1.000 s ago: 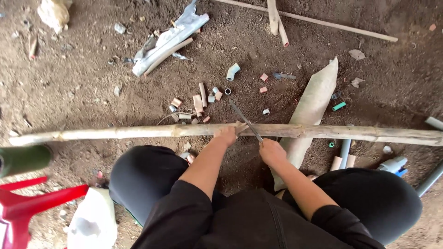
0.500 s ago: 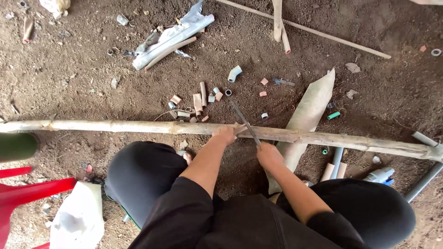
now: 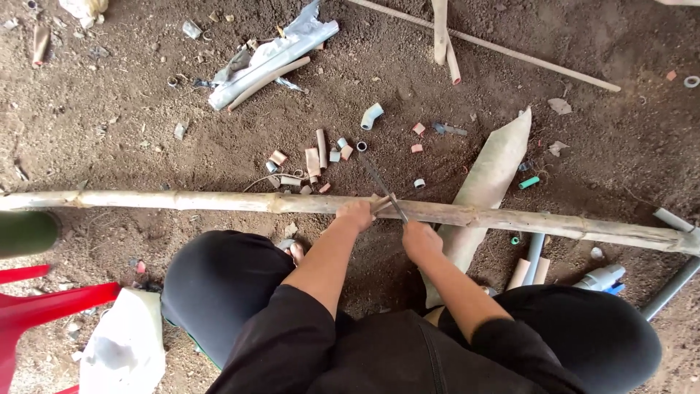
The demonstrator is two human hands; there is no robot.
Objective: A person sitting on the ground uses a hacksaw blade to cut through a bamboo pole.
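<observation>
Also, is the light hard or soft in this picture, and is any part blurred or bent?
Head view: soft, even light with no glare; faint shadow under the long pole. The blade is slightly smeared, the right hand and left hand fairly sharp. The pole looks slightly bowed, perhaps from the wide lens.

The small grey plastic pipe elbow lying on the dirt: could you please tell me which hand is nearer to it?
Left. The left hand grips the bamboo pole below the grey pipe elbow; the right hand, holding the thin blade, is lower, further away.
</observation>
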